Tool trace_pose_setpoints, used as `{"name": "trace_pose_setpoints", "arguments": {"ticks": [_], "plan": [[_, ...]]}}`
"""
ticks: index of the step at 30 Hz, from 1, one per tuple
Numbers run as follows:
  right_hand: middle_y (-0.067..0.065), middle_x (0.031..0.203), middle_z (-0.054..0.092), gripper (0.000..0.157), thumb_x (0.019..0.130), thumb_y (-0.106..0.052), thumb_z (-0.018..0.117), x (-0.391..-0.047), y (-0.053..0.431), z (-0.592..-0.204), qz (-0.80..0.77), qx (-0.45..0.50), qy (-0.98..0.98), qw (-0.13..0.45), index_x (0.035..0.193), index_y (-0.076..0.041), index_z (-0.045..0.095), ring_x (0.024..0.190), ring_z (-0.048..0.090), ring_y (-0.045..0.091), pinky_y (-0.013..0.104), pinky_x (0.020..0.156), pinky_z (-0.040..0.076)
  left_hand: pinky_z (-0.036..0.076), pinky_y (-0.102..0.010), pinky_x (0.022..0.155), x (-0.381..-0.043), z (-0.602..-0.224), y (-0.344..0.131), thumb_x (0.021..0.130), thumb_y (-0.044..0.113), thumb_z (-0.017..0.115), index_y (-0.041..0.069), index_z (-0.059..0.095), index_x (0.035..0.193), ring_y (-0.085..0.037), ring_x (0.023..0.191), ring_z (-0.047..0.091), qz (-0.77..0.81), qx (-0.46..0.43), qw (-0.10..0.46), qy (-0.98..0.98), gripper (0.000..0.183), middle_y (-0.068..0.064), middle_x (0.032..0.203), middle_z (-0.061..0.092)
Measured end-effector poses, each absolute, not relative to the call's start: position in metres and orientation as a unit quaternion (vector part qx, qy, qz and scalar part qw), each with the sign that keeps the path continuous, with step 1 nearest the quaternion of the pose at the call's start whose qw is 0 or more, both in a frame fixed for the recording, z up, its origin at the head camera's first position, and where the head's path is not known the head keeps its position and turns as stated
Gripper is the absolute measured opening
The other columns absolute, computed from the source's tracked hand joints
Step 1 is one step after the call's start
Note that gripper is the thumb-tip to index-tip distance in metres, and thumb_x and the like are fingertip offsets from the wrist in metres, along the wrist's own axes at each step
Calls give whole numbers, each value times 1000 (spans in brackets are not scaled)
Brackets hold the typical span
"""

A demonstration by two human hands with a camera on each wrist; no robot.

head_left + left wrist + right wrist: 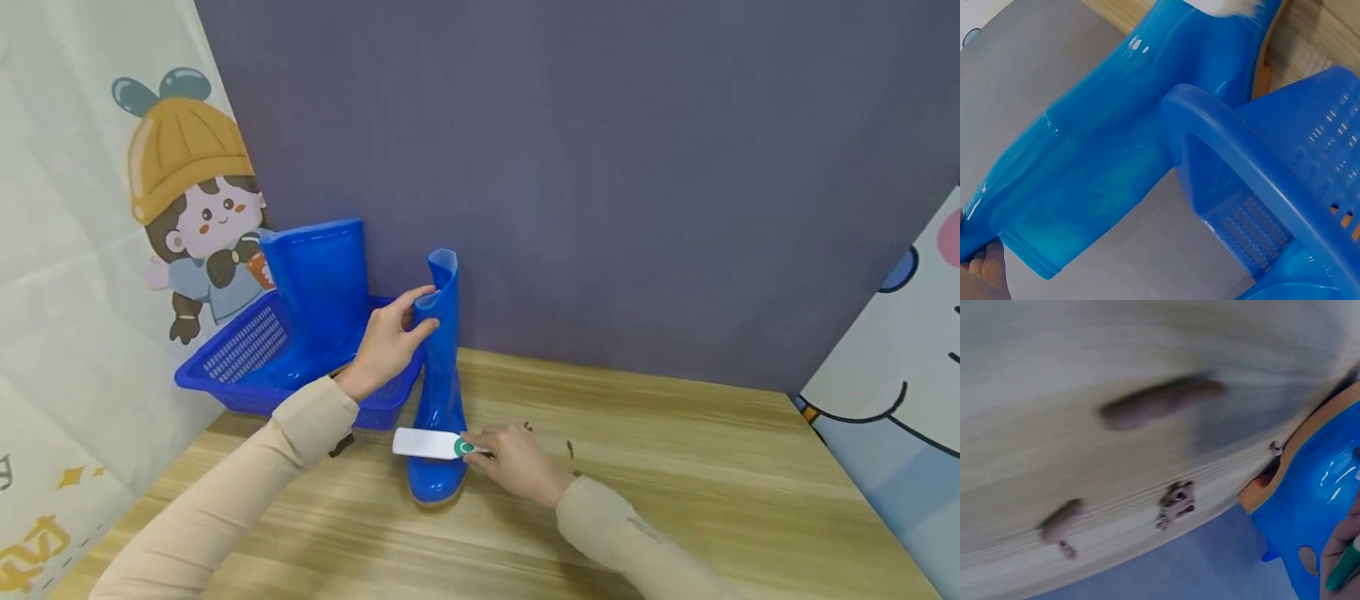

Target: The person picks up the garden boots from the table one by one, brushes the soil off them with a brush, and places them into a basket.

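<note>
A blue rubber boot (444,354) stands upright on the wooden table, its toe toward me. My left hand (386,342) pinches the rim of its shaft, squeezing the opening narrow; the left wrist view shows the boot (1097,150) with fingertips at its top edge. In my right hand (517,462) is a white brush (426,443) with a green part near the fingers. The brush lies across the front of the boot, and pale bristles show at the top of the left wrist view. A brownish spot (1308,559) marks the boot in the right wrist view.
Left of the boot sits a blue plastic basket (225,392) with a second blue boot (322,283) in it. Small dark bits (569,450) of debris lie on the table (675,467) to the right. A grey wall (585,192) rises behind.
</note>
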State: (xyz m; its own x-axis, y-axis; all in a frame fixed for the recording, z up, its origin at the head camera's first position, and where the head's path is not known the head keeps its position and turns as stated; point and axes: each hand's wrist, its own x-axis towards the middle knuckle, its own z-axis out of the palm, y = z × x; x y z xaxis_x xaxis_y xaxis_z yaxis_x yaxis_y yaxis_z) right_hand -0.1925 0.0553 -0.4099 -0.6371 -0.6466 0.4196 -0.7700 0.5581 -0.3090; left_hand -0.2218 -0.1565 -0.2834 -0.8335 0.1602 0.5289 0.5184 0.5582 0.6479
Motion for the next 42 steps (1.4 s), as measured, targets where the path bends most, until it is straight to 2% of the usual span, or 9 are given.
{"name": "trace_pose_setpoints", "arguments": {"ticks": [2, 5, 9, 16, 22, 26, 31, 37, 42], "plan": [[4, 84, 70, 31, 83, -22, 68, -193, 60, -411, 232, 408, -873, 128, 111, -8, 67, 50, 36, -2, 13, 45, 35, 34, -22, 42, -222, -283, -158, 92, 13, 56, 8, 44, 135, -21, 81, 63, -427, -199, 216, -855, 45, -15, 110, 64], [-1, 75, 66, 33, 82, -23, 68, -189, 67, -411, 236, 393, -883, 97, 112, -10, 66, 48, 34, -2, 14, 44, 35, 31, -21, 40, -221, -284, -159, 92, 13, 56, 9, 44, 134, -16, 64, 58, -424, -199, 221, -855, 45, -14, 90, 64], [-2, 75, 65, 34, 82, -24, 68, -184, 79, -413, 247, 374, -892, 63, 114, -11, 66, 48, 34, -2, 15, 43, 34, 28, -20, 39, -220, -284, -159, 91, 13, 57, 11, 45, 134, -12, 44, 34, -419, -198, 218, -859, 44, -6, 60, 41], [6, 95, 71, 33, 80, -25, 69, -180, 96, -417, 250, 361, -895, 77, 110, -11, 68, 49, 34, -2, 15, 44, 35, 29, -21, 39, -220, -282, -160, 92, 14, 56, 13, 44, 135, -9, 43, 34, -426, -196, 208, -858, 45, -3, 61, 41], [9, 102, 69, 33, 80, -23, 69, -177, 105, -417, 281, 352, -891, 52, 110, -9, 67, 56, 45, -3, 15, 47, 41, 30, -22, 39, -222, -282, -160, 92, 14, 56, 10, 44, 135, -11, 46, 38, -428, -198, 211, -856, 45, -5, 66, 48], [10, 100, 70, 33, 82, -23, 68, -176, 112, -417, 285, 344, -894, 42, 111, -9, 66, 48, 39, -3, 16, 44, 41, 32, -22, 41, -222, -281, -161, 92, 13, 56, 8, 43, 135, -17, 56, 51, -434, -203, 206, -853, 45, -11, 89, 63], [10, 102, 69, 34, 83, -26, 66, -173, 121, -414, 281, 339, -897, 38, 114, -10, 65, 45, 34, -3, 17, 48, 41, 34, -23, 42, -222, -280, -161, 92, 12, 56, 7, 43, 135, -23, 85, 64, -440, -204, 204, -850, 46, -14, 117, 61], [5, 91, 70, 34, 80, -19, 70, -170, 119, -405, 311, 318, -894, 59, 112, -9, 66, 45, 36, -3, 17, 45, 40, 51, -30, 62, -222, -280, -159, 92, 14, 56, 8, 41, 137, -27, 104, 62, -443, -203, 198, -851, 47, -15, 124, 58], [3, 97, 70, 33, 81, -25, 69, -175, 96, -402, 316, 292, -899, 76, 113, -15, 67, 58, 54, 2, 18, 48, 44, 41, -24, 50, -222, -282, -156, 92, 15, 55, 9, 40, 137, -26, 98, 64, -448, -197, 190, -851, 48, -15, 123, 58]]}}
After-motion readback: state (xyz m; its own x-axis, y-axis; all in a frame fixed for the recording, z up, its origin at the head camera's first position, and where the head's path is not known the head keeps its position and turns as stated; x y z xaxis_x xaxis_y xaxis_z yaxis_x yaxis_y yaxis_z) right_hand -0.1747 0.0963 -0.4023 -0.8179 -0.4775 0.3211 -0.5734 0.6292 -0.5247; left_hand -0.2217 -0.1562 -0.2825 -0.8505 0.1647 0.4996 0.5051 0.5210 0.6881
